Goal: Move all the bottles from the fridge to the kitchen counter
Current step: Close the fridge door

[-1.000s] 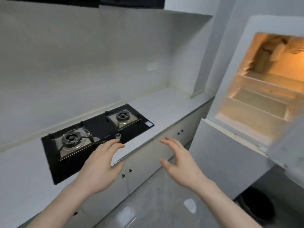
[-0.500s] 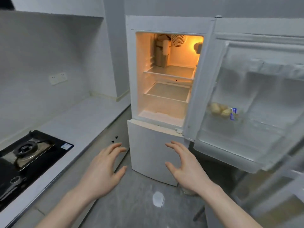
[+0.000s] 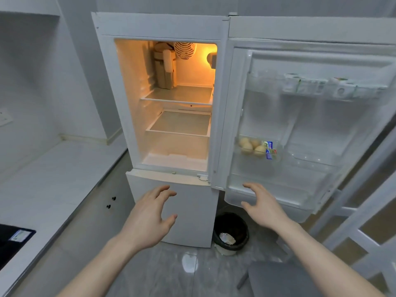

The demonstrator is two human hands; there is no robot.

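I see the fridge [image 3: 162, 99] open at twelve o'clock, its door [image 3: 310, 129] swung toward two. My left hand [image 3: 147, 219] and right hand [image 3: 263, 206] spread wide, empty. Bottles: I cannot tell. Kitchen counter [image 3: 53, 179] at nine.

white fridge [image 3: 169, 24], its inside lit warm orange. pale yellow eggs [image 3: 249, 145] in the clear door bin, beside a blue, red and yellow packet [image 3: 270, 150]. black bin [image 3: 231, 232]. glossy grey floor [image 3: 171, 273]. white tabletop [image 3: 49, 181], a black hob [image 3: 12, 239] at its near left edge.
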